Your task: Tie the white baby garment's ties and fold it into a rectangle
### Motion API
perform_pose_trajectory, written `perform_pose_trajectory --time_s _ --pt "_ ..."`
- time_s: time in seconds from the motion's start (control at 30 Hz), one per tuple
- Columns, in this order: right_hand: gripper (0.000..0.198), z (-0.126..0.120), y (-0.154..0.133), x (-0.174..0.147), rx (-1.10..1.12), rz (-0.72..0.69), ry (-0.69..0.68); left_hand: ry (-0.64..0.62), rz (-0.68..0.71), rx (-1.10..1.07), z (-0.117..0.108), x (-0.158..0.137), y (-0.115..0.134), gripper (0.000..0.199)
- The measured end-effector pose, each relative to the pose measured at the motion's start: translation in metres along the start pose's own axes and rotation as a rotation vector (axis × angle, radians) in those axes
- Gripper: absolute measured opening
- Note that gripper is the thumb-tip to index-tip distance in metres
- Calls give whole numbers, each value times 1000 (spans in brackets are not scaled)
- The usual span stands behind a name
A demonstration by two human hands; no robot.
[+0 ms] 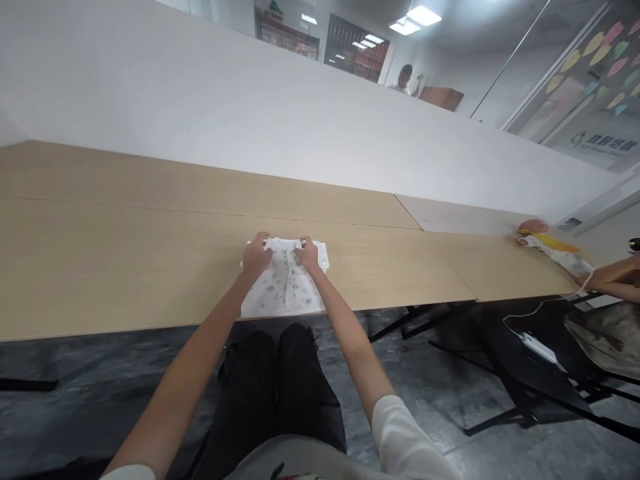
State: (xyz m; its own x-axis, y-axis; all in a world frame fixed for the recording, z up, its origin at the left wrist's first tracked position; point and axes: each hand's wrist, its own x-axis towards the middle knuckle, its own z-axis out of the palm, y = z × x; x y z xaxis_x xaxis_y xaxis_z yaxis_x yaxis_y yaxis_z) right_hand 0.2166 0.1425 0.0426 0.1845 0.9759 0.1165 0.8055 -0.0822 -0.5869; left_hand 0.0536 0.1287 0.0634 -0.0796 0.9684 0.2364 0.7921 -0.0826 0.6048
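Baby garment [285,283], white with a small scattered print, lies flat on the wooden counter [125,247] close to its near edge, directly ahead of the person at 12 o'clock. Its lower hem reaches almost to the counter's front edge, and a seam or placket runs up its middle.

Both hands are at the garment's far end. The left hand [257,254] sits at about 11 o'clock on the cloth, fingers curled down and pinched onto the fabric at the top left corner. The right hand [308,253] sits at about 1 o'clock, likewise closed on the fabric near the top right, by the neckline. The two hands are near each other, with a short stretch of cloth between them. Both forearms are bare and reach forward over the person's lap, which is clad in black trousers [275,393].

Well apart, toward 3 o'clock along the counter, a baby doll [547,245] in yellow and pale clothing lies on its back near the counter's right end. Another person's arm [615,280] rests at the right edge of the view beside that doll. A white partition wall [250,113] runs behind the counter.
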Motion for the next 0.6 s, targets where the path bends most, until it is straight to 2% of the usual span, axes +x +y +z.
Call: perform_pose_trajectory --time_s 0.13,0.23,0.3,0.4,0.5,0.6 --pt "41 -8 1 -1 150 58 129 193 -176 -58 -37 5 -45 47" --pt "41 -26 0 4 205 87 225 267 -294 -9 -67 9 -87 48" --pt "41 -45 7 7 216 127 285 251 -380 33 -79 8 -109 50" --pt "44 -77 37 12 240 273 379 165 -408 94 -81 7 -129 52" --pt "44 -104 79 17 225 396 444 69 -364 168 -75 13 -132 47" --pt "46 -121 114 24 141 486 390 6 -368 198 -74 33 -129 47"
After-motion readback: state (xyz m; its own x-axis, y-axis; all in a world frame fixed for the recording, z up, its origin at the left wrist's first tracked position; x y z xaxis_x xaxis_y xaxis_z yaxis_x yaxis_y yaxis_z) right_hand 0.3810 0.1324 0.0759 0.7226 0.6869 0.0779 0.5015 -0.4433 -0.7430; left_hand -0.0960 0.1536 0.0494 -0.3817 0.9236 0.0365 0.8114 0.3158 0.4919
